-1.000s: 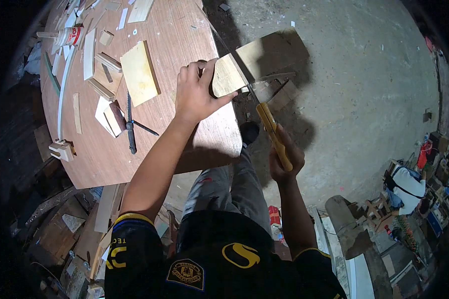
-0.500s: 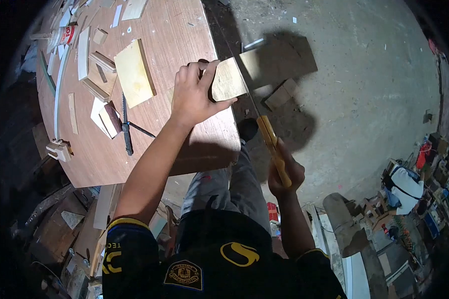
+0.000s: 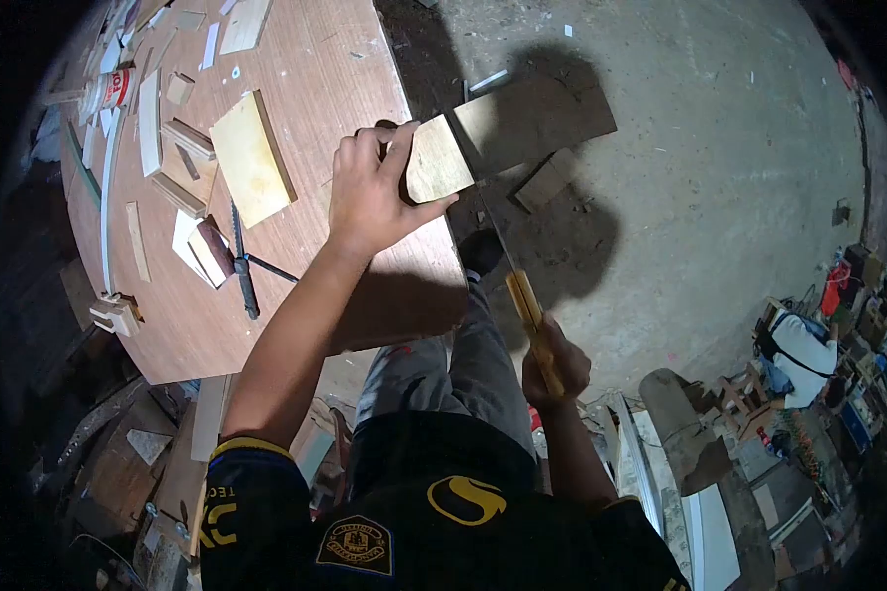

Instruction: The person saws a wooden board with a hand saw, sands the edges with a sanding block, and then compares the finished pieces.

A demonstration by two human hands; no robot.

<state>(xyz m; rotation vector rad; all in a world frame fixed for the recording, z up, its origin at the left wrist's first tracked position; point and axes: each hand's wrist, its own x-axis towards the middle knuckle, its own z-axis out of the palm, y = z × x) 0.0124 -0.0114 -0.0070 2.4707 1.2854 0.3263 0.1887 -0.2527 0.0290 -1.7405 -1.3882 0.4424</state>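
Observation:
My left hand [image 3: 373,195] grips a pale wooden block [image 3: 438,158] at the table's edge, fingers at its far side and thumb along its near side. The block's right end reaches past the edge. My right hand [image 3: 559,362] is closed around the yellow wooden handle [image 3: 528,303] of a hand saw. Its thin blade [image 3: 495,229] runs up from the handle to the block's near right corner.
On the table [image 3: 310,74] lie a flat board [image 3: 251,163], a black-handled tool [image 3: 243,281], a bottle [image 3: 113,89] and several wood scraps. A darker board [image 3: 547,118] rests on the floor below. Another person [image 3: 803,357] is at the far right, among clutter.
My right hand has drawn the saw back toward my body and slightly left. The left hand still holds the block; the whole view has shifted a little.

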